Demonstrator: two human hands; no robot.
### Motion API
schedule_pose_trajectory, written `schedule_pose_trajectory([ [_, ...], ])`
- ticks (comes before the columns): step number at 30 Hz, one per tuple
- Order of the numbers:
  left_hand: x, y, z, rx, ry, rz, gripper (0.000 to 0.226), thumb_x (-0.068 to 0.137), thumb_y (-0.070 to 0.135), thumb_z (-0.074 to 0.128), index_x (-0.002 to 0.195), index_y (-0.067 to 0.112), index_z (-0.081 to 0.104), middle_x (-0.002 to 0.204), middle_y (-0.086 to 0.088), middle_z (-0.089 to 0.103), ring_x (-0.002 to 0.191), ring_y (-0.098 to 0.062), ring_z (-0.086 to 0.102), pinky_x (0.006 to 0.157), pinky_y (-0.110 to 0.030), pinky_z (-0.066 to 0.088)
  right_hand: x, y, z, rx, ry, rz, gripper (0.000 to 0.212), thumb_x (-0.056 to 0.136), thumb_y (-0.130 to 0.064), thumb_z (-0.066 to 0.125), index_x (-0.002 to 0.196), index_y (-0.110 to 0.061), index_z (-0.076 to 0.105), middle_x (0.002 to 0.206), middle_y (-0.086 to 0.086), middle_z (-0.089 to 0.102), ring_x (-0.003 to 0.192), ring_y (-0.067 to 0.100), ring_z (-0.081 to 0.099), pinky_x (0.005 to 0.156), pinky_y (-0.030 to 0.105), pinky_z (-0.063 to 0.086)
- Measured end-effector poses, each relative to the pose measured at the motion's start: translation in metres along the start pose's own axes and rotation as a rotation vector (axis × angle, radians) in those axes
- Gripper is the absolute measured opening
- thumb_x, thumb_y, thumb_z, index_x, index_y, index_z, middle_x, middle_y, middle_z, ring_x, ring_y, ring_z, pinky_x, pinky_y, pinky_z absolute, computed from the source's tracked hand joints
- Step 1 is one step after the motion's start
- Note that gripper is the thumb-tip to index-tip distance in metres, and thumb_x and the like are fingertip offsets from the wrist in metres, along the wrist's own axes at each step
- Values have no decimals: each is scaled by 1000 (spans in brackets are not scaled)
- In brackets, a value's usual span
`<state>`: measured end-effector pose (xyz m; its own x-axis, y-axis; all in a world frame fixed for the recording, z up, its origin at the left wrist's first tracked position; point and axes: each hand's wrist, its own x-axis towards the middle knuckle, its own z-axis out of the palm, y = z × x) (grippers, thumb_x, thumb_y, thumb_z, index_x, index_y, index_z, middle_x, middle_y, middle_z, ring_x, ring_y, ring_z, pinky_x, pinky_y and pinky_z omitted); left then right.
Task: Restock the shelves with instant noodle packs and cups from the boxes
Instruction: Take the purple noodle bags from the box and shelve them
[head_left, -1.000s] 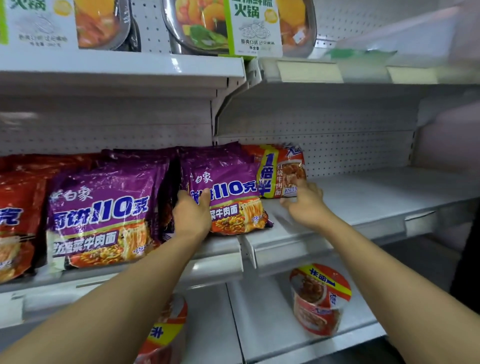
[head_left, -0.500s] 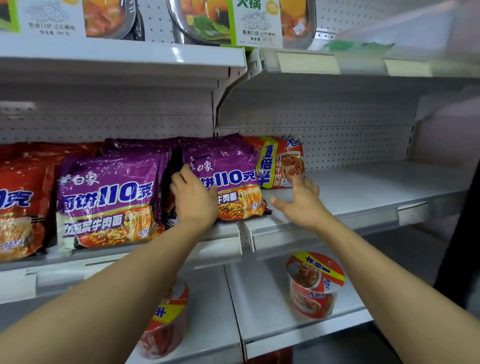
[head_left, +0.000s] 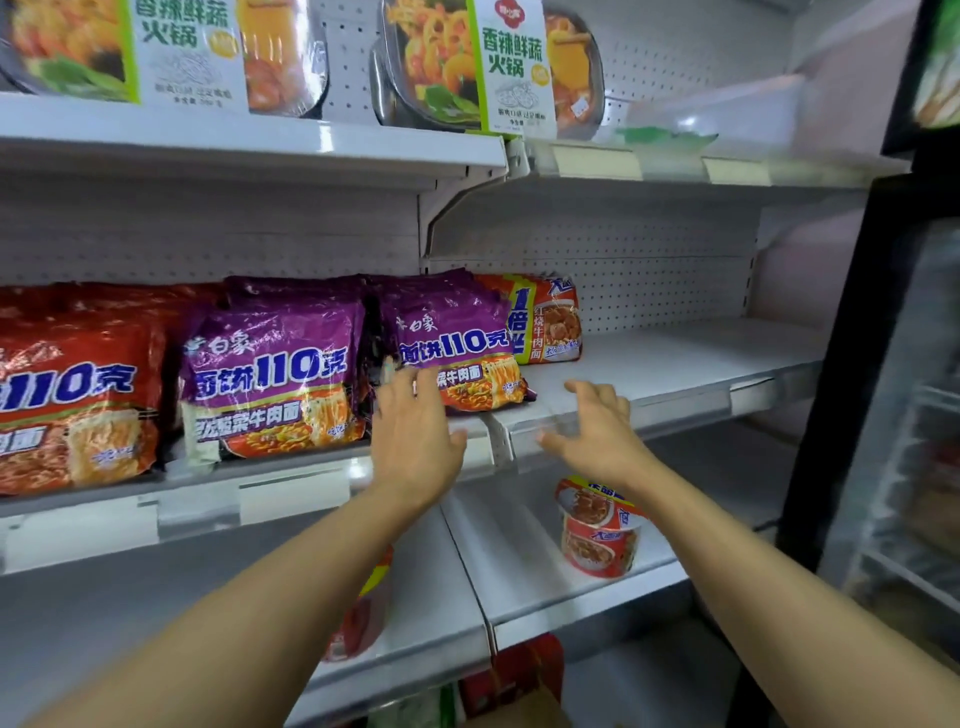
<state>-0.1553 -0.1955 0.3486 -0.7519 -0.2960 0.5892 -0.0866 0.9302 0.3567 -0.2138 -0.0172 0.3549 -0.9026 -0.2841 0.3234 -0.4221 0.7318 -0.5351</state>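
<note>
Head view: glossy purple noodle pack (head_left: 457, 348) (orange noodle photo); left hand (head_left: 415, 441), right hand (head_left: 597, 431) spread, empty

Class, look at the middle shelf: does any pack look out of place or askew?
Yes. One orange pack stands alone behind the purple packs, a different sort tucked at the row's right end. Nothing looks spilled or torn.

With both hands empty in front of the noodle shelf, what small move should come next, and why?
Probably lower both hands toward the boxes for more stock. The left hand and right hand are open and hold nothing, the purple packs already sit on the middle shelf, and that shelf is bare to the right of the orange pack.
</note>
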Motion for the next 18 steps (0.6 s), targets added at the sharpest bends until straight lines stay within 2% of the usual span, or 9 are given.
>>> schedule_pose_trajectory([
  [6,-49,-12,-5,-38,-146,113,67,85,25,66,141,14,31,143,-9,33,131,-28,30,106,-40,34,-60,-7,14,-37,-24,104,78,86,-40,65,147,-18,23,151,9,20,141,30,13,115,51,23],
  [9,-73,-22,-5,-57,-253,133,66,86,28,66,141,14,32,142,-9,35,131,-29,30,105,-42,35,-86,-7,29,-80,-29,160,77,85,-41,65,146,-17,25,149,12,21,139,32,17,114,46,25],
  [13,-110,-36,-4,-89,-404,129,68,87,29,65,143,14,29,144,-10,33,132,-31,28,103,-44,37,-124,-10,48,-96,-53,220,70,79,-46,64,137,-18,37,139,13,33,132,35,26,108,40,27],
  [18,-157,-60,-1,-168,-511,119,71,88,32,65,145,16,27,146,-8,32,134,-28,26,108,-36,29,-180,-10,74,-53,-97,303,74,85,-38,66,144,-18,27,144,12,26,133,32,21,110,42,29],
])
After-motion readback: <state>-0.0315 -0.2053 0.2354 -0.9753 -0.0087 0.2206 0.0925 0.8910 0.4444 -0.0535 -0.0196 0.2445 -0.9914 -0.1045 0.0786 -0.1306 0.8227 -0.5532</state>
